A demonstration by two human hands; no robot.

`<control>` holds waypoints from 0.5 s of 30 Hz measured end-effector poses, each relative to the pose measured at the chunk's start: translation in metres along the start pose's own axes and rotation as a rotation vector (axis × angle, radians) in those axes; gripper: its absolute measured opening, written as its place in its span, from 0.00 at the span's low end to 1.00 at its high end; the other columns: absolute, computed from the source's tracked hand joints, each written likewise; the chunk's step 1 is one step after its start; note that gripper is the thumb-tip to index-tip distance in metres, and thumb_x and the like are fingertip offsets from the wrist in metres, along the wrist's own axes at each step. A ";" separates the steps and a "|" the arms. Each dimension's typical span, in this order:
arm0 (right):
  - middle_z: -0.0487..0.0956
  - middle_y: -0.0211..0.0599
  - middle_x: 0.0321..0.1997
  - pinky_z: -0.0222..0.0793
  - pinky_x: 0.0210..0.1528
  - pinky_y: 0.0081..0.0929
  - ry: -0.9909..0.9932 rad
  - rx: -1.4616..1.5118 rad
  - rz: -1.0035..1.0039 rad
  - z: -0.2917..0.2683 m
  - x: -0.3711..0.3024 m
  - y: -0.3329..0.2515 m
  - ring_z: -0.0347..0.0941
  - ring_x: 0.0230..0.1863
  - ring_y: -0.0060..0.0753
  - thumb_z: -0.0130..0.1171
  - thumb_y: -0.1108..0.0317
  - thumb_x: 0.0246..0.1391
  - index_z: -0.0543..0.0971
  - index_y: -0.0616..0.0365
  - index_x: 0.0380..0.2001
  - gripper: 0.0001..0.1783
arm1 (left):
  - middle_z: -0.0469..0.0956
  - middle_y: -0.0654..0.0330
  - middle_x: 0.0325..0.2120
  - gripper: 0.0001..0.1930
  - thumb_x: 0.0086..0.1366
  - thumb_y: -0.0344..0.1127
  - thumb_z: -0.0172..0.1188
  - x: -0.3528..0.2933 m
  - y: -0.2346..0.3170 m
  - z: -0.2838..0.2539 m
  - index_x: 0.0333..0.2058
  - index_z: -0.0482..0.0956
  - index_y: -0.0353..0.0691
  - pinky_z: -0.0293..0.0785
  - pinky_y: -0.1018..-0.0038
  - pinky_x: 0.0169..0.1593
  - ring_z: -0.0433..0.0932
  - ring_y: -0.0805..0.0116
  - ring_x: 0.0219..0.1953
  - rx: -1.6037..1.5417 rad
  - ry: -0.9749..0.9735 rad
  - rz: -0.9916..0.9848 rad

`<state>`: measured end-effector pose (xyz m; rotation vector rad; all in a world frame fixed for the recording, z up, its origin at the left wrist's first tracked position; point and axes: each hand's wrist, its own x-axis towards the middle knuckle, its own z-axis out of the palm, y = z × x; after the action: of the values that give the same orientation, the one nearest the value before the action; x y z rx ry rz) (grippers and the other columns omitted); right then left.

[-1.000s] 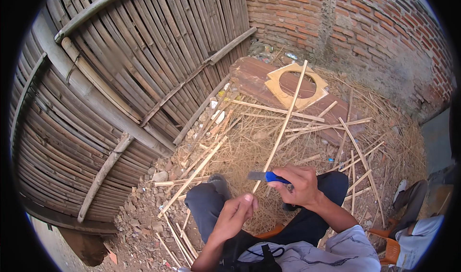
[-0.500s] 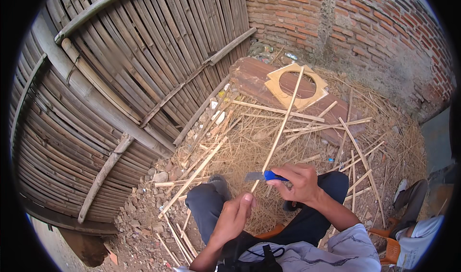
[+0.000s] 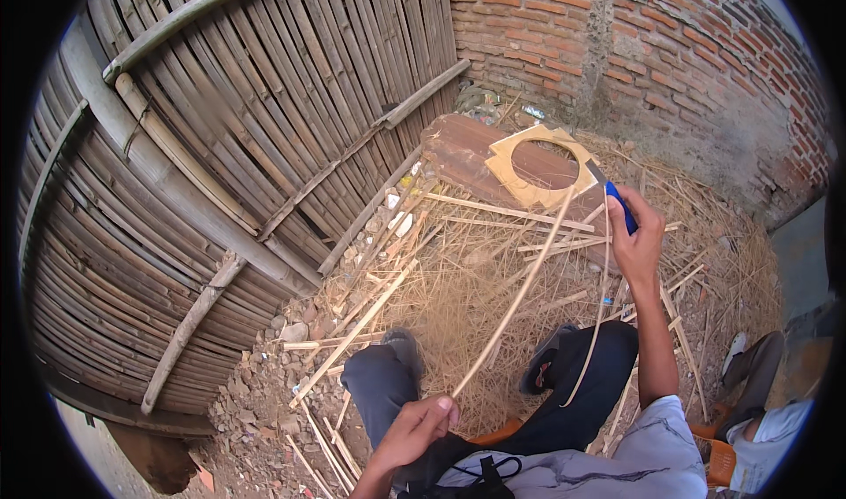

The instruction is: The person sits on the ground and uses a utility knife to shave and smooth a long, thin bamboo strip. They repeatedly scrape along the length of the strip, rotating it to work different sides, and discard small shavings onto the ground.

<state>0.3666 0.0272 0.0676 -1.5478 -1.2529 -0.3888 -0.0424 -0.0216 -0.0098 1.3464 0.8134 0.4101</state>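
My left hand grips the near end of a long thin bamboo strip that slants up and away to the right. My right hand is stretched far out, closed on a knife with a blue handle whose blade points up-left at the strip's far end. A thin curled sliver hangs down from the knife toward my dark-trousered right knee.
A woven bamboo fence fills the left side, a brick wall the back. Shavings and split sticks cover the ground. A brown board carries a square cut-out frame. Another person's leg and sandal are at right.
My right hand has run the knife from near my lap far out along the strip, peeling off a long sliver. My left hand stays near my lap, holding the strip's end.
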 end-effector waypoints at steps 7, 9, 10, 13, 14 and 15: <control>0.79 0.35 0.24 0.63 0.28 0.26 -0.140 0.073 0.055 -0.007 0.001 0.006 0.71 0.24 0.26 0.62 0.58 0.71 0.84 0.62 0.44 0.15 | 0.63 0.70 0.19 0.21 0.86 0.45 0.45 0.009 -0.001 -0.027 0.39 0.76 0.36 0.55 0.80 0.23 0.60 0.82 0.19 -0.167 0.181 0.027; 0.80 0.36 0.26 0.66 0.29 0.27 -0.258 0.112 -0.005 0.000 -0.020 -0.020 0.73 0.24 0.28 0.63 0.57 0.71 0.84 0.62 0.44 0.16 | 0.64 0.71 0.18 0.19 0.86 0.45 0.46 0.015 0.008 -0.022 0.44 0.78 0.34 0.57 0.81 0.23 0.61 0.82 0.18 -0.092 0.221 0.104; 0.81 0.37 0.28 0.68 0.30 0.28 -0.309 0.148 -0.067 0.005 -0.032 -0.032 0.75 0.24 0.31 0.63 0.56 0.70 0.83 0.62 0.44 0.17 | 0.65 0.69 0.19 0.19 0.85 0.45 0.46 0.020 0.013 -0.019 0.46 0.78 0.33 0.58 0.81 0.23 0.63 0.82 0.18 -0.063 0.225 0.144; 0.83 0.39 0.31 0.75 0.29 0.33 -0.409 0.279 -0.199 0.021 -0.069 -0.059 0.82 0.26 0.41 0.68 0.54 0.66 0.84 0.61 0.43 0.19 | 0.66 0.69 0.18 0.17 0.84 0.42 0.49 0.030 0.025 -0.008 0.51 0.78 0.32 0.59 0.81 0.23 0.63 0.82 0.18 -0.026 0.226 0.191; 0.84 0.39 0.31 0.76 0.28 0.34 -0.426 0.320 -0.255 0.025 -0.079 -0.066 0.83 0.26 0.42 0.70 0.53 0.64 0.84 0.60 0.43 0.19 | 0.66 0.70 0.18 0.16 0.84 0.40 0.49 0.033 0.027 -0.004 0.52 0.78 0.32 0.59 0.81 0.24 0.62 0.82 0.17 -0.023 0.224 0.194; 0.84 0.38 0.31 0.76 0.27 0.33 -0.456 0.298 -0.283 0.025 -0.085 -0.074 0.83 0.26 0.41 0.71 0.54 0.63 0.85 0.59 0.43 0.18 | 0.65 0.71 0.17 0.15 0.83 0.39 0.50 0.036 0.029 -0.001 0.52 0.78 0.32 0.59 0.81 0.23 0.62 0.83 0.17 -0.008 0.218 0.216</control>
<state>0.2611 -0.0027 0.0307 -1.2407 -1.8049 -0.0157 -0.0141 0.0103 0.0084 1.4030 0.8454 0.7391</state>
